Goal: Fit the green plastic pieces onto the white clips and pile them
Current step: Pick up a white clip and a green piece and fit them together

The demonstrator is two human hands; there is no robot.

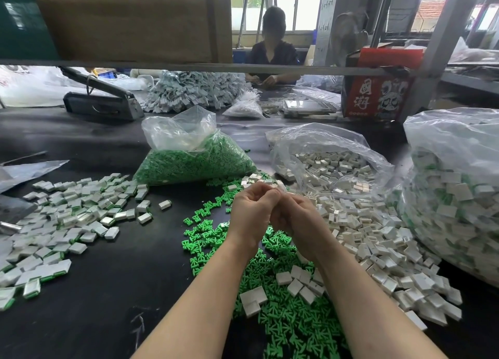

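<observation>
My left hand (249, 213) and my right hand (298, 219) meet above the middle of the black table, fingers curled and fingertips pressed together. Between them they pinch a small part; only a sliver of white clip (273, 186) shows, the rest is hidden by the fingers. Loose green pieces (286, 312) lie scattered under and in front of my forearms. Bare white clips (359, 231) spread out to the right. A pile of fitted clips with green edges (64, 218) lies on the left.
At the back stand a bag of green pieces (194, 159) and an open bag of white clips (329, 167). A large bag of fitted clips (453, 191) fills the right edge. A person sits working across the table, behind a metal rail (189, 67).
</observation>
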